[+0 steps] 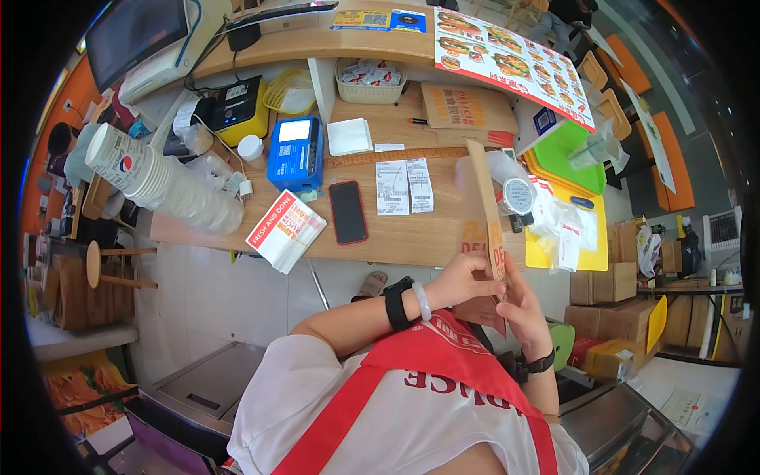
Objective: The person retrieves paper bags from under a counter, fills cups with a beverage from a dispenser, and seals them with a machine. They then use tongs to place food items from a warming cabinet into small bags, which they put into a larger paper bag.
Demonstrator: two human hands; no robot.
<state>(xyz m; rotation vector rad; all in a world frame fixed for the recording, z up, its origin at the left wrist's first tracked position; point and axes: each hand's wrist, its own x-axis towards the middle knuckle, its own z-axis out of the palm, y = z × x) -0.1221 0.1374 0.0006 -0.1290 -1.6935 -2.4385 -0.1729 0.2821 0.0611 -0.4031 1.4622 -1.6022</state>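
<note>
A brown paper bag (484, 214) with orange lettering stands upright, seen almost edge-on, at the counter's front edge. My left hand (461, 283) grips its left side near the lower part, with thumb and fingers pressed together. On the other side, my right hand (523, 306) holds the bag's right edge. Two printed receipts (404, 188) lie on the counter left of the bag, and a dark phone (348, 212) with a red edge is further left. Behind the bag on the right is a lidded cup (516, 195) beside clear plastic.
Stacked paper cups (127, 165) lean at the left, near a blue device (297, 154) and printed paper packets (286, 230). Green trays (564, 154) and a yellow tray (598, 226) are at the right. A seated person (558, 20) is in the far background.
</note>
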